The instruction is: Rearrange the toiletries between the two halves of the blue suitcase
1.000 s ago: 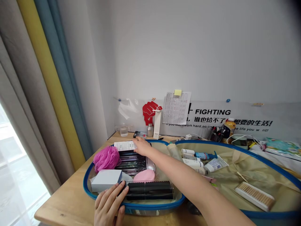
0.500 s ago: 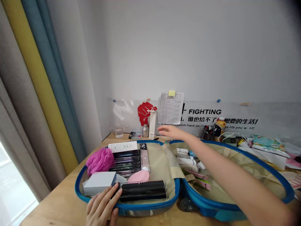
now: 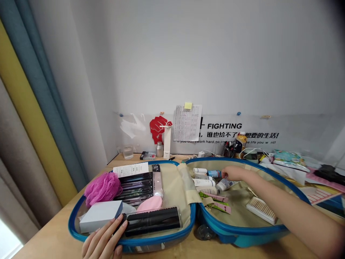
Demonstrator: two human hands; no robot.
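Observation:
A blue-rimmed open case (image 3: 129, 240) lies on the wooden table. My left hand (image 3: 104, 240) rests flat on its near left edge, fingers stretched out and touching a white box (image 3: 98, 220) and a black cylinder (image 3: 151, 221). My right hand (image 3: 231, 174) reaches into the right half among several small tubes and bottles (image 3: 207, 181), fingers curled at a blue-capped tube (image 3: 215, 173). Whether it grips the tube is not clear. A pink mesh sponge (image 3: 102, 187), a black pack (image 3: 136, 183) and a pink oval pad (image 3: 149, 203) fill the left half.
A white comb-like brush (image 3: 261, 210) lies in the case's right half. Along the wall stand a glass (image 3: 127, 152), a small metal bottle (image 3: 159, 149), a white lamp (image 3: 167, 142) and a juice bottle (image 3: 239, 141). Papers and cables (image 3: 291, 162) clutter the right. Curtains (image 3: 32, 118) hang left.
My right hand went from the left half's paper up to the table's back, then down into the right half at the tubes. The view shifted rightward. My left hand stayed.

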